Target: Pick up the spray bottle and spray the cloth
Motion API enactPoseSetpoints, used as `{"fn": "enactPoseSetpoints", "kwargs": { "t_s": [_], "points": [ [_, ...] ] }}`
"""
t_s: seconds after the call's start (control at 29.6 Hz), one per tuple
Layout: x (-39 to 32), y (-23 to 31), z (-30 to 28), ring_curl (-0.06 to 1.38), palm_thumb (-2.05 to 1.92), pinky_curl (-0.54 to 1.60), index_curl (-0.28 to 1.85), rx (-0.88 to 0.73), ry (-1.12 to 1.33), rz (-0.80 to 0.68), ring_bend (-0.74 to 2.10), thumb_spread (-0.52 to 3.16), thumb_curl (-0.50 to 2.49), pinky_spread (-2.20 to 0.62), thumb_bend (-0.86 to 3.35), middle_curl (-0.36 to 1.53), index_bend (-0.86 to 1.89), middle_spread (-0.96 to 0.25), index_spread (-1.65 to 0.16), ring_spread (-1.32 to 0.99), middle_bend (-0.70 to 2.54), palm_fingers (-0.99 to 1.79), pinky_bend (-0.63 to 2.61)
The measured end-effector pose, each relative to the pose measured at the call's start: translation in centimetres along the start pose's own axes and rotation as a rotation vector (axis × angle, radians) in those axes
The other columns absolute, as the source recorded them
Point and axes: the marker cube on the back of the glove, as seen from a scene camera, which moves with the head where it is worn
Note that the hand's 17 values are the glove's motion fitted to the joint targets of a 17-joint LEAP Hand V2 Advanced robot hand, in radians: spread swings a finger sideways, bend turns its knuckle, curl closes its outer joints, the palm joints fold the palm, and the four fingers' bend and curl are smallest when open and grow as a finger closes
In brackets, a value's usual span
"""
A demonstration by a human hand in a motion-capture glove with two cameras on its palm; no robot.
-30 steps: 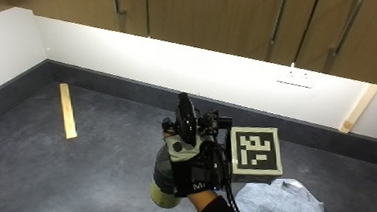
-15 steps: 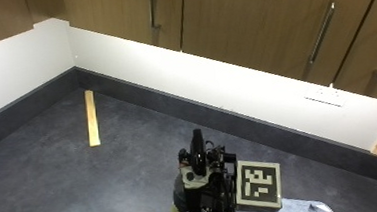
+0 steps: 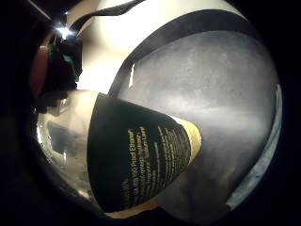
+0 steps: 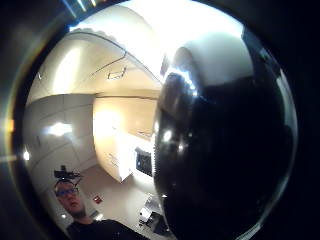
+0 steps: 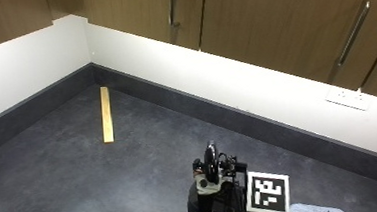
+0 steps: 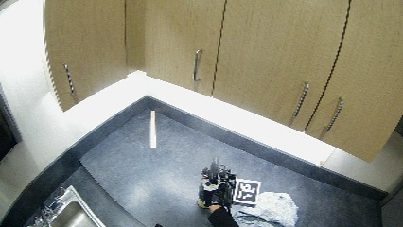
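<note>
The gloved right hand (image 5: 212,207) gripped the spray bottle (image 3: 136,165). In the little-finger palm view the bottle's dark label and clear body filled most of the field, and the dark sprayer head sat close against the palm; the curl of the fingers themselves was not directly visible, so the grip is a judgement from the raised bottle. In the wide outside view the hand (image 6: 216,188) held the bottle (image 6: 205,194) upright above the dark grey countertop (image 6: 157,175), apparently just clear of it. The cloth (image 6: 271,210), pale and crumpled, lay on the countertop just beside the hand, on its far side from the wooden strip (image 6: 152,129), which lay well apart near the white upstand (image 6: 252,124). Judged from this, the pick-up step was done and the spraying step was not yet begun. The next move would call for turning the nozzle toward the cloth and squeezing the trigger.
</note>
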Motion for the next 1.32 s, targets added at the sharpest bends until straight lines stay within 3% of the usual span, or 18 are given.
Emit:
{"fn": "enactPoseSetpoints", "kwargs": {
  "t_s": [0.67,0.88,1.08,1.32],
  "points": [
    [0.4,-0.4,-0.3,0.52,1.11,0.46,0.64,-0.022,0.014,0.081,0.29,0.91,0.73,-0.05,-0.02,0.58,0.30,-0.03,-0.15,-0.07,0.27,1.09,0.17],
    [0.0,0.4,0.2,0.52,1.04,0.46,0.59,-0.064,0.048,0.118,0.28,0.92,0.70,0.00,-0.04,0.57,0.12,-0.01,-0.16,-0.03,0.25,0.86,0.20],
    [0.5,0.7,0.8,0.53,0.93,0.51,0.47,-0.106,0.073,0.120,0.25,0.98,0.65,0.08,-0.05,0.52,-0.01,0.04,-0.20,0.04,0.17,0.34,0.34],
    [0.5,1.1,1.6,0.47,0.90,0.46,0.33,-0.126,0.080,0.107,0.28,1.01,0.61,0.13,-0.03,0.47,0.04,0.07,-0.26,0.08,0.19,0.28,0.41]
  ]
}}
